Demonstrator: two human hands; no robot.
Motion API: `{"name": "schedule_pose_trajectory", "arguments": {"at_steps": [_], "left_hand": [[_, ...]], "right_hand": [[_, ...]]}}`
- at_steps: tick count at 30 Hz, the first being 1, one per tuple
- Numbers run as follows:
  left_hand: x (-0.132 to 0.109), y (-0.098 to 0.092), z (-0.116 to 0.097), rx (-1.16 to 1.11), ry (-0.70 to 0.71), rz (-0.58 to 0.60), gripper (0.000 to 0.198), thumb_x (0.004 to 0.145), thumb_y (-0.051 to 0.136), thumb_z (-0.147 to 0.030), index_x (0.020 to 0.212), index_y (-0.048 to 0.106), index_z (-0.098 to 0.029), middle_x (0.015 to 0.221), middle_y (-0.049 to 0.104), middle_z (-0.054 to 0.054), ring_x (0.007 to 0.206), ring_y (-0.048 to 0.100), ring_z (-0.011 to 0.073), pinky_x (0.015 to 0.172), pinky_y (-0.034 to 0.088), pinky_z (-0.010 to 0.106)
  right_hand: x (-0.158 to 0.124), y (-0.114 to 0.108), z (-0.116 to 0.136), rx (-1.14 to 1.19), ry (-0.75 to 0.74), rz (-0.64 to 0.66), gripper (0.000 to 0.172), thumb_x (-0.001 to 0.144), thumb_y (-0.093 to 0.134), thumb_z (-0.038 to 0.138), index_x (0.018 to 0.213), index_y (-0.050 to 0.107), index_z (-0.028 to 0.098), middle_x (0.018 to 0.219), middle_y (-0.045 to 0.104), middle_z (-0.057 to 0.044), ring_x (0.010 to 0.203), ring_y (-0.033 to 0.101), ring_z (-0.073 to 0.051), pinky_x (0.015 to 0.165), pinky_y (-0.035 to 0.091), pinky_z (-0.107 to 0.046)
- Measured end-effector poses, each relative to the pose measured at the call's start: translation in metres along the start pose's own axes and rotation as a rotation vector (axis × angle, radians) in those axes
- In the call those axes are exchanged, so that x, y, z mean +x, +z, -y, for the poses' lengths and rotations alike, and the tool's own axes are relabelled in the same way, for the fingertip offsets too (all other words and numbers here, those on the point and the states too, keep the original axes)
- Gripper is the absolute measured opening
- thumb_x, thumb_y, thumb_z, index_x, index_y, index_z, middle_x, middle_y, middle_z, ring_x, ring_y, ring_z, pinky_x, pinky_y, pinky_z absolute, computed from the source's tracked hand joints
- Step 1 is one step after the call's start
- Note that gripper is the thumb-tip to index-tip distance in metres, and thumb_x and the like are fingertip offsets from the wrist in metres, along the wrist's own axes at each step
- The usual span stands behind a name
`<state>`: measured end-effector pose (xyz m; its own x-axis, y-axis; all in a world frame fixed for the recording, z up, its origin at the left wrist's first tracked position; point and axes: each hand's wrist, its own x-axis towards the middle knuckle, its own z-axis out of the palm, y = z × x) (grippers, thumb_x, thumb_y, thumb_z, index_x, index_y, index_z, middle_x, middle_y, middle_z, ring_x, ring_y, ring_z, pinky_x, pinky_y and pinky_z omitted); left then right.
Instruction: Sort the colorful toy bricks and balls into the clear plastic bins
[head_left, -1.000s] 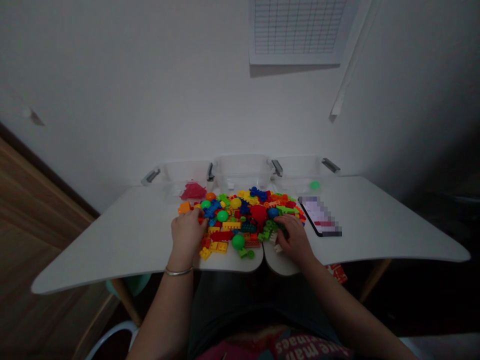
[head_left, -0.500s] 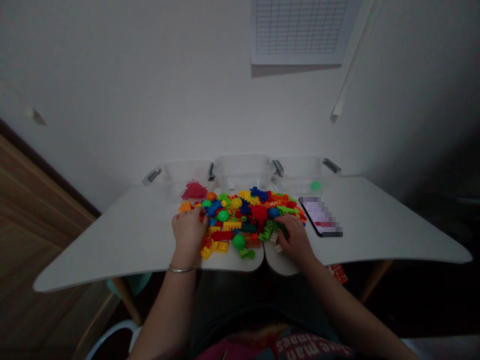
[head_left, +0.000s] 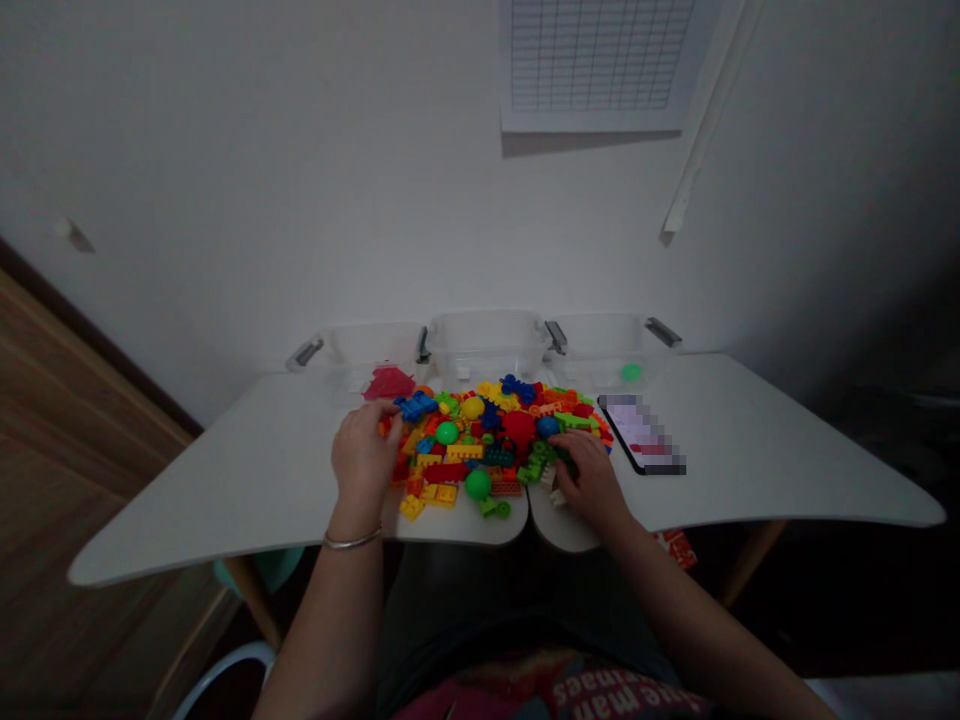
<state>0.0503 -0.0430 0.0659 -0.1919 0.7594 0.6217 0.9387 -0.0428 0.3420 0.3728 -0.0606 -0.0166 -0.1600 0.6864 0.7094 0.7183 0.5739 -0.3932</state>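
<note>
Left grip (head_left: 364,450) pinched a blue piece (head_left: 417,406) left of the red ball (head_left: 517,428), perhaps end-on because bricks (head_left: 465,452) crowded it; whether right grip (head_left: 589,470) held anything was unclear.

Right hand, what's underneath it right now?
Green pieces and a whitish piece show beside the fingers of the right hand. Whatever lies beneath the palm is covered, so I can't tell whether anything is there.
</note>
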Motion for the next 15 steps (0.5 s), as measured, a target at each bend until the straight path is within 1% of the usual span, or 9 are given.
{"name": "schedule_pose_trajectory", "arguments": {"at_steps": [3,6,8,10,12,15], "left_hand": [[0.001,0.003,0.005,-0.175,-0.029,-0.064,0.020,0.081,0.054,-0.032,0.092,0.064,-0.019,0.090,0.069,0.006,0.085,0.062,0.0227,0.079,0.049,0.036],[0.003,0.009,0.010,-0.334,-0.045,-0.064,0.020,0.078,0.057,-0.032,0.091,0.064,-0.019,0.085,0.067,0.004,0.078,0.062,0.0192,0.076,0.050,0.033],[0.004,0.014,0.012,-0.436,-0.087,-0.071,0.019,0.076,0.059,-0.032,0.089,0.063,-0.020,0.083,0.065,0.003,0.075,0.061,0.0175,0.073,0.050,0.032],[0.007,0.017,0.011,-0.560,-0.186,-0.119,0.018,0.074,0.060,-0.032,0.087,0.061,-0.019,0.079,0.063,0.001,0.070,0.061,0.0155,0.069,0.051,0.029],[0.012,0.019,0.010,-0.722,-0.315,-0.189,0.018,0.073,0.062,-0.031,0.086,0.058,-0.019,0.074,0.060,-0.001,0.066,0.060,0.0136,0.065,0.051,0.027],[0.026,0.020,0.005,-1.028,-0.477,-0.306,0.017,0.075,0.062,-0.028,0.085,0.052,-0.019,0.074,0.058,-0.003,0.065,0.061,0.0105,0.066,0.052,0.025]], "right_hand": [[0.000,-0.001,0.000,-0.003,0.004,0.007,0.029,0.083,0.051,0.014,0.110,0.062,0.020,0.110,0.068,-0.009,0.111,0.056,-0.028,0.101,0.044,-0.050],[0.000,-0.001,0.000,-0.002,0.004,0.009,0.029,0.083,0.051,0.015,0.110,0.062,0.020,0.110,0.068,-0.009,0.111,0.056,-0.028,0.101,0.044,-0.050],[0.000,-0.001,0.000,-0.001,0.004,0.007,0.029,0.083,0.051,0.015,0.110,0.062,0.020,0.110,0.068,-0.009,0.111,0.056,-0.028,0.101,0.044,-0.051],[0.000,-0.001,0.000,0.000,0.003,0.000,0.029,0.083,0.051,0.015,0.109,0.062,0.021,0.110,0.068,-0.009,0.111,0.056,-0.028,0.101,0.044,-0.051],[0.000,-0.001,0.001,0.001,0.004,-0.004,0.029,0.083,0.050,0.015,0.110,0.062,0.021,0.110,0.068,-0.009,0.111,0.056,-0.028,0.101,0.044,-0.051],[0.000,-0.001,0.001,0.003,0.009,-0.001,0.030,0.083,0.050,0.015,0.110,0.062,0.021,0.110,0.068,-0.009,0.112,0.056,-0.028,0.101,0.044,-0.050]]}}
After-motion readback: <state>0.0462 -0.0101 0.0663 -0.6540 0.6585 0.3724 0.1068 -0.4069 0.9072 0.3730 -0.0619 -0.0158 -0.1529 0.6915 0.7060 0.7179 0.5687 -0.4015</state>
